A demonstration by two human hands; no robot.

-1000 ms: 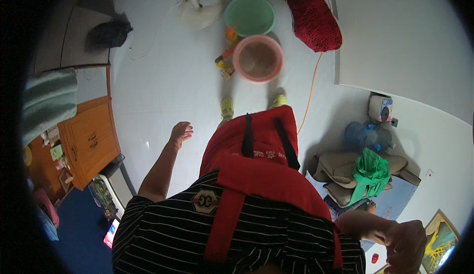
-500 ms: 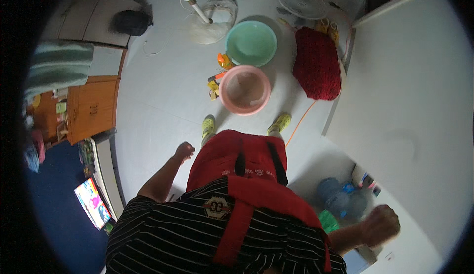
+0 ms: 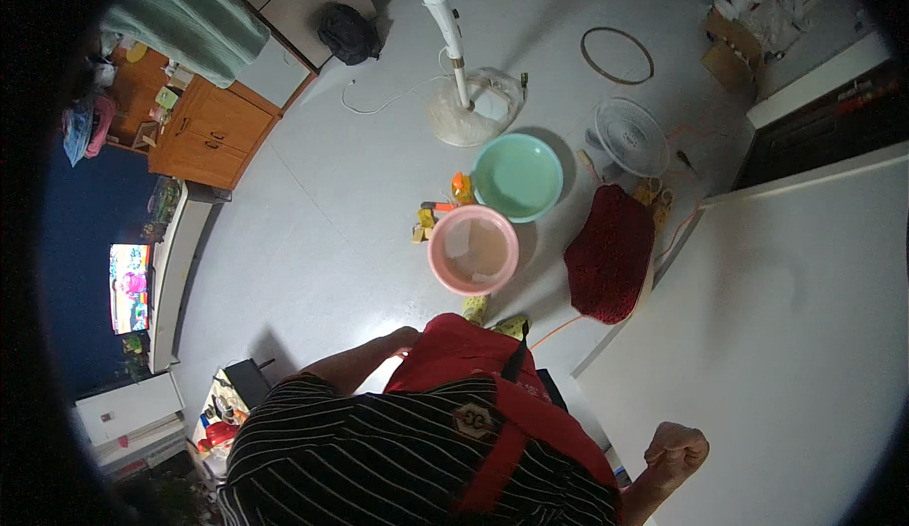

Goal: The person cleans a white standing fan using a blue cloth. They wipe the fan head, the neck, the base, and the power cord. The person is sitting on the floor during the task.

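My right hand (image 3: 677, 449) is raised at the lower right in a closed fist, near the pale panel, and no object shows in it. My left hand (image 3: 402, 338) hangs beside the red apron (image 3: 445, 356); its fingers are small and partly hidden against the cloth. Ahead of my yellow-green shoes (image 3: 475, 309) stands a pink basin (image 3: 434, 256) with cloudy water and pale pieces in it. A mint-green basin (image 3: 517, 178) stands just behind it, toward the right. Neither hand touches the basins.
Left of the basins lie an orange-capped bottle (image 3: 461, 187) and small yellow items (image 3: 423, 226). A seat with a dark red cover (image 3: 614, 256) stands right. Farther off are a white stand (image 3: 439, 10), a clear round lid (image 3: 632, 138) and a hoop (image 3: 617, 79). A pale panel (image 3: 757, 308) borders the right.
The view has swung, bringing the basins lower and more of the far floor into sight. My feet have come closer together. My left hand is now against the apron; my right stays fisted.
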